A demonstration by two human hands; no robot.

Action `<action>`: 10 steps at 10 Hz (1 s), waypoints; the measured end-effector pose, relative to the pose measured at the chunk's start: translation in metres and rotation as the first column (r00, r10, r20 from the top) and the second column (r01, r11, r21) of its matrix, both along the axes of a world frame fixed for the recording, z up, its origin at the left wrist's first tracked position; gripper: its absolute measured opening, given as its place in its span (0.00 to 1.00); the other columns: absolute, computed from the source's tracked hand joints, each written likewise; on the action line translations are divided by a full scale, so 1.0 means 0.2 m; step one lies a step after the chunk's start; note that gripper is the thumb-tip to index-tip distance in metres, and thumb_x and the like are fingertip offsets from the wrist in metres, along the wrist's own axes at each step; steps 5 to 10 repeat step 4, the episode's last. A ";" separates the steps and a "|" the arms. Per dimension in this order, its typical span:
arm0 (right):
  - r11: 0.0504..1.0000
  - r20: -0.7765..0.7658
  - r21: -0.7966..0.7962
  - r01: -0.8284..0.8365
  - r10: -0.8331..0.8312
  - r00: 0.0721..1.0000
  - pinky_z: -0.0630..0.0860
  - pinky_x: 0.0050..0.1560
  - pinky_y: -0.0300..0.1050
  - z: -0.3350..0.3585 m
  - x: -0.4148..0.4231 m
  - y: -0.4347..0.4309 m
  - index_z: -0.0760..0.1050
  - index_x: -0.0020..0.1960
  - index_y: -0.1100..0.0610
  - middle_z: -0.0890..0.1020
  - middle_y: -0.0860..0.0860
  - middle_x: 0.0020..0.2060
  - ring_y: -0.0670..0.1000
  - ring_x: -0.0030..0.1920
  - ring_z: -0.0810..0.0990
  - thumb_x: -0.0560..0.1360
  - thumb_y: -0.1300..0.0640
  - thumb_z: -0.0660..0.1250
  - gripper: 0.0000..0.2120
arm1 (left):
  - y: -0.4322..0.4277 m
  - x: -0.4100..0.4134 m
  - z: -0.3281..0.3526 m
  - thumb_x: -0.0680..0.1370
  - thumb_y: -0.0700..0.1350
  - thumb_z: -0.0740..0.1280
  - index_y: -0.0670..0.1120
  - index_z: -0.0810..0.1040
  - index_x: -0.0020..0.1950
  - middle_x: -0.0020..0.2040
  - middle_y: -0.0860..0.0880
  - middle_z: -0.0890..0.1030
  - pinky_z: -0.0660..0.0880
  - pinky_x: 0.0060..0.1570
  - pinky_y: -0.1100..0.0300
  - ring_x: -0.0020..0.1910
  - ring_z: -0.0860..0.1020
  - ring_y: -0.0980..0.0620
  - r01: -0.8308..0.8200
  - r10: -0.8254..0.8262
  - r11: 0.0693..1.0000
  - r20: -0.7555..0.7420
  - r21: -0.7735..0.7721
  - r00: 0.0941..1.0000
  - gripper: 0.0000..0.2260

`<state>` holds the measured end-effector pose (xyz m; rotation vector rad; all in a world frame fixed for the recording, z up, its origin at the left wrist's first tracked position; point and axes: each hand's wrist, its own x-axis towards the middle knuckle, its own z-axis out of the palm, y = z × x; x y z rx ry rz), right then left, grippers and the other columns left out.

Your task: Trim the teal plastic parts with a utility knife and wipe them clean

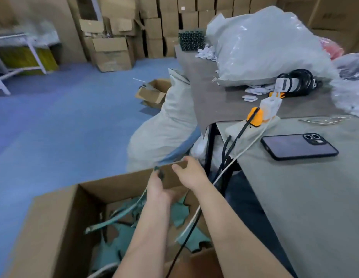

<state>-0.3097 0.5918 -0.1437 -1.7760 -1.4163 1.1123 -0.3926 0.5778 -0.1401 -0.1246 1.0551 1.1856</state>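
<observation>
An open cardboard box stands on the floor below me, holding several teal plastic parts. My left hand reaches over the box and grips a long teal plastic strip. The strip's dark end shows at my fingertips, and the rest hangs down to the left into the box. My right hand pinches the top edge of the box's far wall, thumb on the near side and fingers over the rim. No utility knife or wiping cloth is visible.
To the right is a grey table with a phone, an orange-and-white plug block and big plastic bags. A white and a black cable hang from the table across the box. A white sack leans behind the box.
</observation>
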 end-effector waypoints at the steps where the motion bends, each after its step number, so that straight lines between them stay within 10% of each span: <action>1: 1.000 0.011 0.011 0.003 -0.003 1.000 0.67 0.53 0.39 -0.02 0.04 -0.04 0.64 0.74 0.58 0.71 0.54 0.70 0.52 0.65 0.72 0.81 0.51 0.60 0.24 | -0.02 0.07 -0.01 0.81 0.47 0.60 0.44 0.74 0.49 0.44 0.41 0.80 0.73 0.44 0.53 0.42 0.76 0.45 0.035 -0.035 0.999 -0.004 0.008 0.999 0.08; 2: 0.984 -0.083 0.091 0.153 -0.145 0.986 0.69 0.56 0.40 0.06 0.15 -0.07 0.70 0.69 0.58 0.76 0.54 0.64 0.52 0.62 0.75 0.81 0.53 0.61 0.18 | 0.00 0.20 0.09 0.81 0.44 0.59 0.43 0.74 0.62 0.56 0.44 0.81 0.73 0.55 0.55 0.56 0.77 0.46 -0.001 0.016 0.994 -0.144 0.109 0.989 0.12; 4: 0.812 -0.360 0.296 0.502 -0.392 0.847 0.74 0.61 0.54 0.36 0.56 -0.25 0.76 0.59 0.59 0.81 0.54 0.50 0.55 0.54 0.81 0.79 0.60 0.63 0.10 | -0.08 0.64 0.47 0.80 0.42 0.59 0.47 0.74 0.48 0.47 0.54 0.78 0.72 0.36 0.68 0.50 0.78 0.58 0.164 -0.128 0.869 -0.107 0.467 0.986 0.06; 10: 0.812 -0.360 0.296 0.502 -0.392 0.847 0.74 0.61 0.54 0.36 0.56 -0.25 0.76 0.59 0.59 0.81 0.54 0.50 0.55 0.54 0.81 0.79 0.60 0.63 0.10 | -0.08 0.64 0.47 0.80 0.42 0.59 0.47 0.74 0.48 0.47 0.54 0.78 0.72 0.36 0.68 0.50 0.78 0.58 0.164 -0.128 0.869 -0.107 0.467 0.986 0.06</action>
